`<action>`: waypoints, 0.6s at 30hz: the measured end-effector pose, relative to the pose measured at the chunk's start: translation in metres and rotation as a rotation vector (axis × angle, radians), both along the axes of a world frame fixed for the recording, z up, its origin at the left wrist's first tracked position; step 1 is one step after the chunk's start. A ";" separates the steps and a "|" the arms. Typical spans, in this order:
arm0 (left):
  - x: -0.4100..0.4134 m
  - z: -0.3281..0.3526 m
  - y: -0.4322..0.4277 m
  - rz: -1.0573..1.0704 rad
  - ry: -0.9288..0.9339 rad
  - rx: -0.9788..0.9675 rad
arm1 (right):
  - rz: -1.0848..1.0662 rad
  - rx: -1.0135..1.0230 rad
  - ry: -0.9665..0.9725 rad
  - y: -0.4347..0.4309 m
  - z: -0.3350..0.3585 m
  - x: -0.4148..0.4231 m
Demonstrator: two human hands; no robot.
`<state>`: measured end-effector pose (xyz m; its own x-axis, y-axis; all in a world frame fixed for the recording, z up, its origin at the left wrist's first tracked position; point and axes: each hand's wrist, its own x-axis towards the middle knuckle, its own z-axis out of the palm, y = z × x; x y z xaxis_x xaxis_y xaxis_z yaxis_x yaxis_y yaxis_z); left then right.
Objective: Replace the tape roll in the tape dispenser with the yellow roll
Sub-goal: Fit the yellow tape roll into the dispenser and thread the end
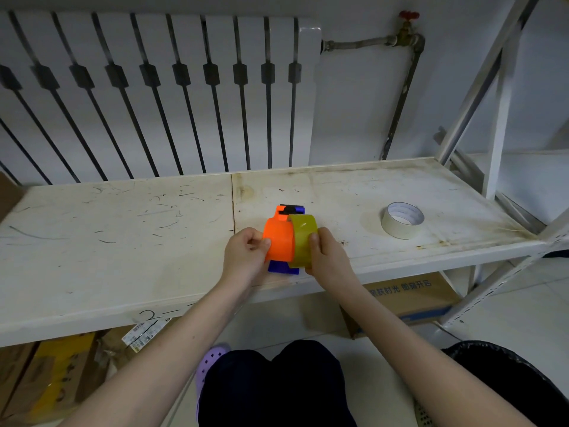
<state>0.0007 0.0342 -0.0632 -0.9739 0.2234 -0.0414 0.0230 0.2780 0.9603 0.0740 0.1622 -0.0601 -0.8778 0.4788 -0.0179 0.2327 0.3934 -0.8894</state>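
Note:
The tape dispenser (279, 238) has an orange body with blue and black parts, and it is held just above the white shelf board (123, 241) near the front edge. My left hand (246, 257) grips its orange side. The yellow roll (303, 238) sits edge-on against the dispenser's right side, and my right hand (326, 257) is closed around it with the thumb on its outer face. A white tape roll (401, 220) lies flat on the shelf to the right, apart from both hands.
A radiator (154, 87) and a pipe with a red valve (406, 29) stand behind the shelf. The shelf's metal uprights (498, 118) rise at the right. Cardboard boxes (412, 300) sit under the shelf. A black bin bag (508, 374) is at the lower right.

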 end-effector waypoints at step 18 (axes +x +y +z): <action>0.001 -0.003 0.013 -0.006 -0.051 -0.142 | -0.057 0.337 -0.071 -0.020 -0.010 -0.003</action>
